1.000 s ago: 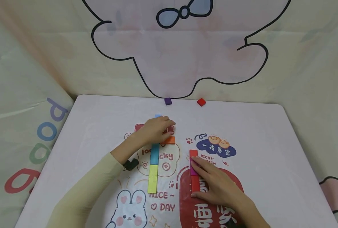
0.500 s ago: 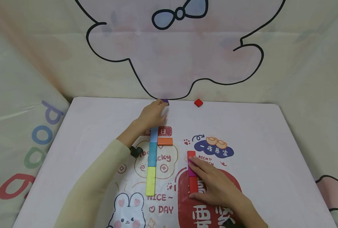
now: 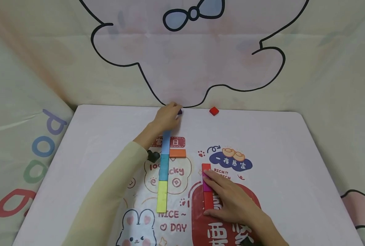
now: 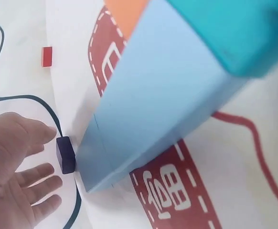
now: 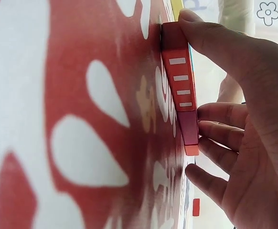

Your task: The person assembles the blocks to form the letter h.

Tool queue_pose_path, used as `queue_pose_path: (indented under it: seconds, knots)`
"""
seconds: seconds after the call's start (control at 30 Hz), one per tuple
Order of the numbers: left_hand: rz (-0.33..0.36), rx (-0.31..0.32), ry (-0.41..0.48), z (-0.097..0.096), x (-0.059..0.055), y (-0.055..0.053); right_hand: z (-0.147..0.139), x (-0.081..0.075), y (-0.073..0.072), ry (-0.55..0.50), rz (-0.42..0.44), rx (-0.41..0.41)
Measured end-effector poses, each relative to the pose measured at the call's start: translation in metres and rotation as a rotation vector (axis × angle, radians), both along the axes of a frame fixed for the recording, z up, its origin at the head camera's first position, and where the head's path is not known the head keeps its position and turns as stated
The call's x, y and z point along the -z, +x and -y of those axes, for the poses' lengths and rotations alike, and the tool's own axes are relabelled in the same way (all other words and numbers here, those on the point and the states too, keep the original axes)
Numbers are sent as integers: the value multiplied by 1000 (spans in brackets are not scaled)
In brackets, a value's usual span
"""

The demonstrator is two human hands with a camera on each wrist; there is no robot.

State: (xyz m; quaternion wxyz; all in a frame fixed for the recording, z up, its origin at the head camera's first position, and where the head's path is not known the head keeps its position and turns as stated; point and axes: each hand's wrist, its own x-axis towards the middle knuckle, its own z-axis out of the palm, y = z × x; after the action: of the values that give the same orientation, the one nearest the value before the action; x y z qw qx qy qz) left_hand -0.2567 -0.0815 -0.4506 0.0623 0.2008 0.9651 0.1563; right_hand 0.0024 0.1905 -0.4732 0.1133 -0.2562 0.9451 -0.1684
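At the table's far edge my left hand [image 3: 167,117] reaches over a small dark purple block [image 4: 66,155]. In the left wrist view its fingers are spread beside that block; contact is hard to tell. Just on the near side of it is a light blue block [image 3: 165,145], in line with a teal-blue block [image 3: 164,167] and a yellow block [image 3: 162,196]. My right hand [image 3: 236,198] rests against a row of a red block [image 5: 179,71], a magenta block [image 5: 188,128] and another red block [image 5: 191,150]. Its thumb touches the near end, its fingers the magenta side.
An orange block [image 3: 177,153] lies sideways against the right of the light blue one. A small red block [image 3: 214,111] sits at the far edge, to the right. The white table [image 3: 278,150] carries printed drawings, and a cloth backdrop [image 3: 231,61] hangs behind it.
My left hand has moved away from the blue blocks to the small purple block at the far edge and now mostly covers it. The right hand stays against its row. The view shifted slightly.
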Motion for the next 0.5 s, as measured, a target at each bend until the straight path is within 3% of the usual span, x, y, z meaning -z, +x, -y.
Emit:
queue_pose_path:
  seconds: [0.5]
  knots:
    - [18, 61, -75, -4, 7, -7, -1, -1, 2, 29, -25, -8]
